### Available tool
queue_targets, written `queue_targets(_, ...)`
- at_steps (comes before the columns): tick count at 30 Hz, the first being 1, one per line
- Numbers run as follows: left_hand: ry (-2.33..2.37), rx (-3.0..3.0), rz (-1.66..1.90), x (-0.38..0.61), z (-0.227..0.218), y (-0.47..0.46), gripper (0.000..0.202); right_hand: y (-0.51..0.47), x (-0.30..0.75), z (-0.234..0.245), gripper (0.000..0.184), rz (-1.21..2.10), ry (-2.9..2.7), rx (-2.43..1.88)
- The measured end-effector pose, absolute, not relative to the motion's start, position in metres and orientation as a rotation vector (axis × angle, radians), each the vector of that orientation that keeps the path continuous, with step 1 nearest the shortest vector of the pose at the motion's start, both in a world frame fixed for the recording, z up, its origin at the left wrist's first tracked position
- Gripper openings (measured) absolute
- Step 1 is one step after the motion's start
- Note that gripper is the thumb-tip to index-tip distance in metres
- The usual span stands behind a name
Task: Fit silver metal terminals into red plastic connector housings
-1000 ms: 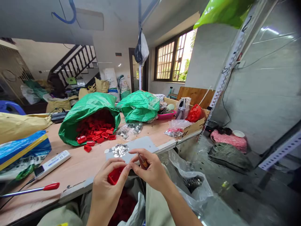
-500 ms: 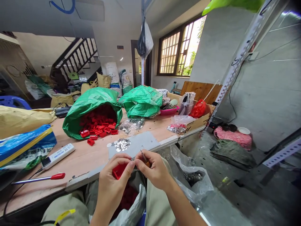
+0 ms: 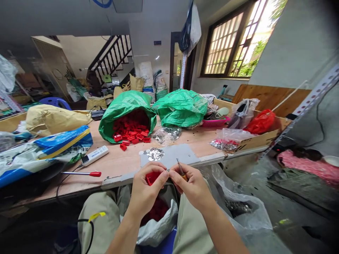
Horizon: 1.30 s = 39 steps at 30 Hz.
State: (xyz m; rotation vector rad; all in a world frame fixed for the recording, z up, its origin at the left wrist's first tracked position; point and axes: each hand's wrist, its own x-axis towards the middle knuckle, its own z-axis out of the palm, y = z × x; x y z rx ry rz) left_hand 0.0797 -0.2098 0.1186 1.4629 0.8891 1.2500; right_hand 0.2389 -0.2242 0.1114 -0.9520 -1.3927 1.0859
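Low in the middle of the head view, my left hand (image 3: 147, 187) is closed around a small red plastic part (image 3: 152, 177). My right hand (image 3: 192, 185) grips a thin pointed tool with an orange handle (image 3: 183, 174), its metal tip sticking up past the fingers. The thumbs and fingertips of both hands meet near the red part; anything tiny pinched there is hidden. Just beyond them, a pile of small silvery metal pieces (image 3: 155, 154) lies on a grey sheet (image 3: 182, 152). Under my hands, an open white sack (image 3: 159, 229) holds more red parts.
A green sack (image 3: 127, 100) spills red parts (image 3: 132, 130) onto the table; another green bag (image 3: 181, 107) stands beside it. Leftward lie a red-handled rod (image 3: 82, 173), a white corded device (image 3: 95, 156) and a blue-white bag (image 3: 58, 148). A cardboard tray (image 3: 262, 139) is at right.
The view has swung left, so the table and bags appear further right. Both hands keep their grips, fingertips still together, with the tool tip still upward.
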Motion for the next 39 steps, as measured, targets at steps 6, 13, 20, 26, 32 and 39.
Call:
queue_targets(6,0.792,1.422,1.255,0.078,0.115,-0.207,0.022,-0.221,0.234,0.113,0.039,1.227,-1.256,-0.907)
queue_targets(13,0.75,1.375,1.246,0.078,0.112,-0.206,0.019,-0.22,0.23,0.115,0.04,1.346,-1.126,-0.833)
queue_targets(20,0.643,1.19,1.246,0.08,0.112,-0.205,0.018,-0.226,0.23,0.119,0.038,1.488,-1.051,-0.803)
queue_targets(26,0.608,1.15,1.255,0.081,0.112,-0.206,0.016,-0.228,0.232,0.118,0.031,1.472,-1.093,-0.727)
queue_targets(32,0.614,1.239,1.275,0.08,0.11,-0.208,0.014,-0.226,0.234,0.113,0.029,1.427,-1.124,-0.739)
queue_targets(39,0.861,1.494,1.236,0.082,0.098,-0.211,0.02,-0.223,0.244,0.095,0.033,1.263,-1.206,-0.834)
